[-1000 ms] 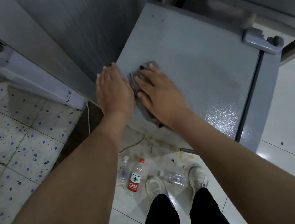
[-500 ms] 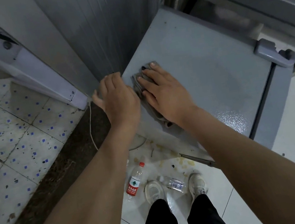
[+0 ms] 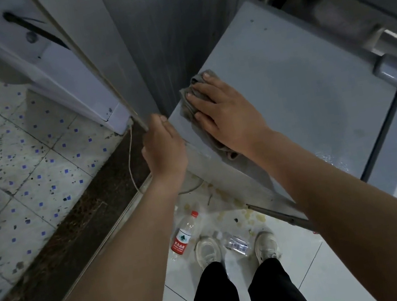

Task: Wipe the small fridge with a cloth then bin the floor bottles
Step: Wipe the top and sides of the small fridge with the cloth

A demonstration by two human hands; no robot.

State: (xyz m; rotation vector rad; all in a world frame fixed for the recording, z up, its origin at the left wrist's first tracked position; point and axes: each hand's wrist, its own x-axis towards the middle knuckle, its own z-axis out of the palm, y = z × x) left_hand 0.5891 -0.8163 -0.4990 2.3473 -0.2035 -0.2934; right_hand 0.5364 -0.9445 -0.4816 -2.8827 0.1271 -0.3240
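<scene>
Cloth [image 3: 187, 103], grey and crumpled, lies on the top of the small fridge [image 3: 301, 96], at the near left corner of that top as the person sees it; one end of it trails toward the near edge. The right hand [image 3: 228, 116] lies flat on the cloth and presses it down with straight, slightly spread fingers, so most of it is covered.

The left hand [image 3: 164, 148] sits at the same corner, just off the left edge of the top, back upward and fingers bent down out of sight; whether it grasps anything cannot be told. A thin pale rod [image 3: 88, 61] slants down from the upper left and ends by its knuckles, and a light cord [image 3: 129, 161] hangs just beside it.

At the far right edge of the top sits a grey hinge cover [image 3: 394, 72]; a wet sheen shows near the door seam.

On the white floor tiles [image 3: 318, 274] below, a red-labelled bottle [image 3: 183, 235] with a red cap lies on its side just left of the left shoe [image 3: 207, 251]; a clear bottle [image 3: 235, 242] lies between that shoe and the right shoe [image 3: 267, 244]; yellowish stains [image 3: 250, 216] spot the tiles beyond them.

To the left run a dark threshold [image 3: 62, 238] and blue-speckled tiles [image 3: 9, 155]; a white door [image 3: 69, 74] with a black handle stands at the upper left.
</scene>
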